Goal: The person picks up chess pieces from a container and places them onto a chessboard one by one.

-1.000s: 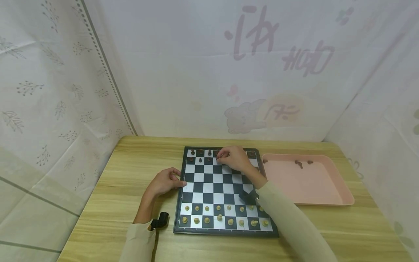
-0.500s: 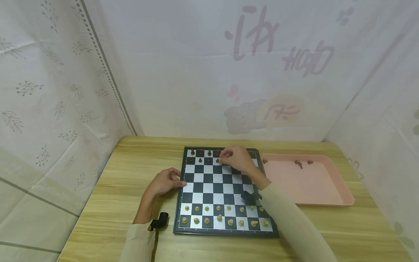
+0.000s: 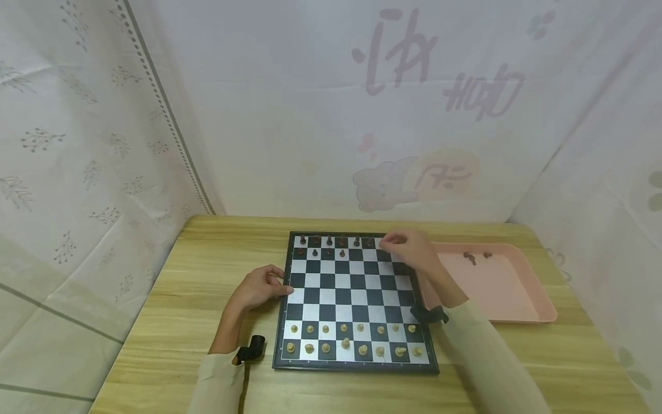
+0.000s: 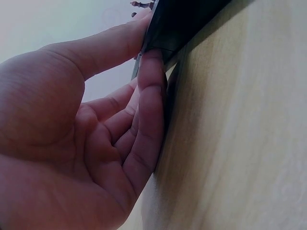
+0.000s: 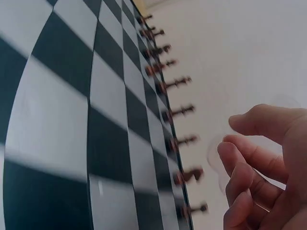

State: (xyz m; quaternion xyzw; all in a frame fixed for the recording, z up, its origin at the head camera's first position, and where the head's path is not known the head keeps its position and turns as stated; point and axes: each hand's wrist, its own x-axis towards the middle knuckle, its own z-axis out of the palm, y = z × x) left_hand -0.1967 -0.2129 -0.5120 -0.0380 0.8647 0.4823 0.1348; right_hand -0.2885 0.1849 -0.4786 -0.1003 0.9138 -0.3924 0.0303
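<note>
A black-and-white chessboard (image 3: 342, 281) lies on the table. My left hand (image 3: 261, 287) grips its left edge, thumb on top and fingers against the side, as the left wrist view shows. My right hand (image 3: 414, 251) is over the board's far right corner, hiding some squares there. Its fingers (image 5: 238, 175) are loosely bent with nothing between them in the right wrist view. Dark chess pieces (image 3: 329, 241) stand along the far row. In front of them are several dark pawns, the rightmost pawn (image 3: 342, 253) among them. Light chess pieces (image 3: 363, 349) fill the two near rows.
To the right of the board is a pink tray (image 3: 496, 302), partly behind my right forearm. Several dark pieces (image 3: 471, 258) lie in it. The wooden table (image 3: 207, 247) ends at a printed cloth backdrop (image 3: 289, 115).
My right hand has let go of the dark pawn on the second row and moved right toward the tray. The left hand has stayed on the board's edge.
</note>
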